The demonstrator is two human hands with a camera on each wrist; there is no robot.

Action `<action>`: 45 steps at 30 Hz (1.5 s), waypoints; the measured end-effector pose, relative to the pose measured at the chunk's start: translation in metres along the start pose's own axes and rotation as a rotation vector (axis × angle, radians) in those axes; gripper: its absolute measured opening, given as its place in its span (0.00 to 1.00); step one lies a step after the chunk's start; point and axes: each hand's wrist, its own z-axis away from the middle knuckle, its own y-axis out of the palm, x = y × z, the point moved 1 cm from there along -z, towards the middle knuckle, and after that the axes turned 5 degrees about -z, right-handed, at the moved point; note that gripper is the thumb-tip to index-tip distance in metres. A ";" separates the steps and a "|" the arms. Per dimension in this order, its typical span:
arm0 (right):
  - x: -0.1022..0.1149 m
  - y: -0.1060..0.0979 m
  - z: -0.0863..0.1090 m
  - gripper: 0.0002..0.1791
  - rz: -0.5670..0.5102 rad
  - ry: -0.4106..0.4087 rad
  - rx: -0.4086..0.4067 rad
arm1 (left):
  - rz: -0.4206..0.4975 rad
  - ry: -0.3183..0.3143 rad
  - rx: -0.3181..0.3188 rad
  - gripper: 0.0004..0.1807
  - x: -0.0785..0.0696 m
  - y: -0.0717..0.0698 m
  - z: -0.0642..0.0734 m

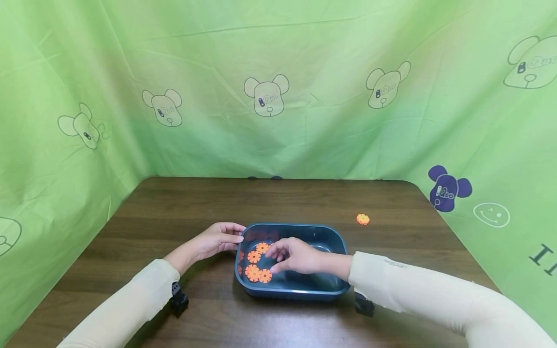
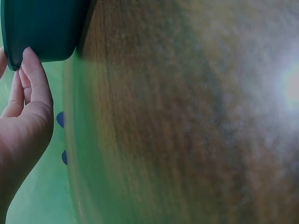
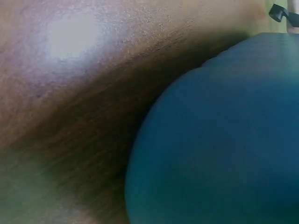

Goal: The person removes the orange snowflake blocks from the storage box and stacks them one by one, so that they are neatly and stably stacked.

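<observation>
A dark blue rectangular plastic basin point(image 1: 300, 292) with rounded corners stands on the wooden table. Several orange flower-shaped discs with notched edges point(image 1: 254, 256) lie inside it, toward its left end. My left hand point(image 1: 217, 238) pinches the basin's left rim between thumb and fingers; the left wrist view shows this hand point(image 2: 28, 116) against the basin's outer wall point(image 2: 42, 28). Reaching in over the right side, my right hand point(image 1: 298, 256) hovers by the discs, thumb and forefinger apart and nothing visible between them. In the right wrist view the basin's wall point(image 3: 215, 140) hides that hand.
One more orange disc point(image 1: 363, 219) lies on the table point(image 1: 196, 203), behind and to the right of the basin. A green cloth point(image 1: 304, 135) printed with bear heads hangs behind the table and along both sides. Dark wrist devices point(image 1: 178, 300) sit below both sleeves.
</observation>
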 end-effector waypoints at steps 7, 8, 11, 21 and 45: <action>0.000 0.007 -0.004 0.16 0.000 -0.025 0.085 | 0.005 -0.002 0.004 0.22 0.000 0.000 0.000; 0.000 0.008 -0.005 0.16 0.002 -0.024 0.092 | 0.004 -0.002 0.005 0.22 0.000 0.000 0.000; -0.002 0.009 -0.006 0.16 0.015 -0.022 0.103 | 0.001 0.000 0.010 0.23 0.000 0.000 0.000; -0.005 0.015 -0.009 0.16 0.144 0.011 0.098 | -0.004 -0.005 0.003 0.23 -0.001 0.000 0.000; 0.002 0.018 -0.007 0.12 0.250 -0.044 0.080 | -0.004 0.004 0.007 0.23 -0.003 0.002 0.002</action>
